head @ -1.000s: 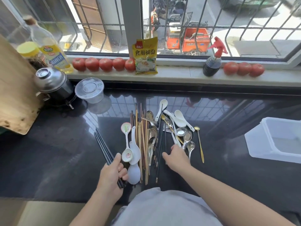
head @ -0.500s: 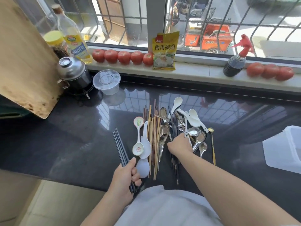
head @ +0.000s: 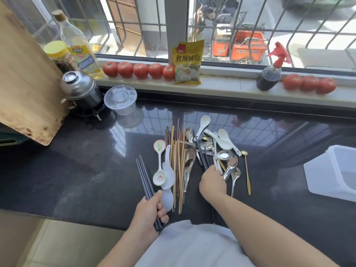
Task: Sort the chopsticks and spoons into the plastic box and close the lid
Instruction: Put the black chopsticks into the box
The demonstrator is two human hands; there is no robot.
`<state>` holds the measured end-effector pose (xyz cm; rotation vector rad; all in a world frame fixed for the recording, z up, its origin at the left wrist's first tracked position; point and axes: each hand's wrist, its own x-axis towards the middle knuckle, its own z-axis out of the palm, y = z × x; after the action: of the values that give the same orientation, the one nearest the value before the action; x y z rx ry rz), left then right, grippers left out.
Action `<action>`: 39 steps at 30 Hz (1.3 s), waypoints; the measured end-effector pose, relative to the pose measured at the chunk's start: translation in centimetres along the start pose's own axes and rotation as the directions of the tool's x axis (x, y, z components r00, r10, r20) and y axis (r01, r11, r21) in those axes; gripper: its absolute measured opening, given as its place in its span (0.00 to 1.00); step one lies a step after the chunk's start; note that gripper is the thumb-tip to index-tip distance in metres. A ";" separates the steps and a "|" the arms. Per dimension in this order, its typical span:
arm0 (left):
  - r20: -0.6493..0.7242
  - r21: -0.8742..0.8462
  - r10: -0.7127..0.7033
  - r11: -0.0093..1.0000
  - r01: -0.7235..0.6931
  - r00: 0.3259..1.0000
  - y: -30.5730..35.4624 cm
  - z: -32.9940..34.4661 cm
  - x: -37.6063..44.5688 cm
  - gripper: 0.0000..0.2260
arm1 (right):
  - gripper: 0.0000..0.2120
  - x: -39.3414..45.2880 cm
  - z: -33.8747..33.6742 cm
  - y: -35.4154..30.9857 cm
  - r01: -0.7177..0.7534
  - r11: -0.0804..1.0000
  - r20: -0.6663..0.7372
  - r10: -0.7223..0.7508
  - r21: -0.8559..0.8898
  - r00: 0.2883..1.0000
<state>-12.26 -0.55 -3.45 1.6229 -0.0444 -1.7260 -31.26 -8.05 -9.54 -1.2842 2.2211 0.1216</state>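
The box (head: 335, 174) runs off the right edge, so its lid cannot be seen. The right hand (head: 212, 183) covers the near ends of the black chopsticks (head: 202, 155) it reaches into; its fingertips are hidden. The cutting board (head: 23, 74) is cut off at the left.

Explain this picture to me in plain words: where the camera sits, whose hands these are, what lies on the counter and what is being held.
No machine here: a person wears a camera on the head, looking down at their own hands. The left hand holds a bundle of black chopsticks in its grip. The right hand reaches into the pile, fingers on more black chopsticks. On the dark counter lie wooden chopsticks, metal spoons and white ceramic spoons. The plastic box waits at the right edge.
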 end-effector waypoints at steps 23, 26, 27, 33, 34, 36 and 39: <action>0.158 0.063 -0.013 0.998 0.003 0.987 1.6 3.8 -0.5 0.11 | 0.07 -4.0 -5.1 6.5 -0.526 0.013 0.525 0.019 0.851 0.851; 0.191 0.094 -0.014 0.996 -0.004 0.981 1.6 3.9 -0.8 0.11 | 0.06 -4.0 -6.6 6.4 -0.404 0.069 0.386 0.187 0.912 0.903; 0.212 0.106 -0.018 0.994 -0.004 0.977 1.7 4.1 -1.1 0.10 | 0.09 -3.8 -7.5 6.2 -0.360 0.033 0.347 0.199 0.932 0.916; 0.383 0.190 -0.096 0.981 0.023 0.919 2.2 6.3 -2.7 0.09 | 0.12 -4.5 -11.9 1.3 -0.355 -0.310 0.316 -0.169 0.882 0.933; 0.395 0.203 -0.096 0.979 0.015 0.914 2.0 6.5 -2.7 0.12 | 0.12 -4.5 -11.9 0.4 -0.384 -0.263 0.338 -0.205 0.885 0.919; 0.380 0.209 -0.088 0.978 0.007 0.921 1.6 6.6 -2.7 0.14 | 0.13 -5.1 -11.1 -0.6 -0.421 -0.120 0.392 -0.207 0.899 0.896; 0.300 0.177 -0.076 0.984 0.023 0.951 1.3 5.7 -2.2 0.14 | 0.17 -8.7 -7.1 0.3 -0.492 0.144 0.513 -0.232 0.858 0.826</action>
<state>-16.74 -2.95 0.14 1.4699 -0.3120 -2.0480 -31.22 -3.64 0.82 -0.1416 1.2688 -0.7574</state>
